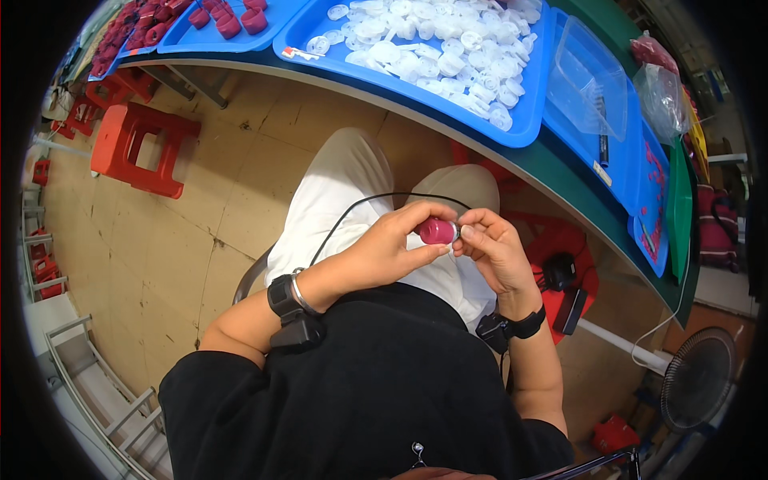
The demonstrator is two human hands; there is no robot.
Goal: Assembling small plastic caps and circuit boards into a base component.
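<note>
My left hand grips a small dark-pink plastic cap between thumb and fingers, held over my lap. My right hand meets it from the right, its fingertips pinching a small white piece against the cap's end. Both wrists wear black bands with small devices. A blue tray on the table ahead holds several white round plastic pieces. Another blue tray at the upper left holds several dark-pink caps.
The green table edge curves across the top and right. A clear plastic box and clear bags sit at the right. Red stools stand on the tiled floor at left. A fan is at lower right.
</note>
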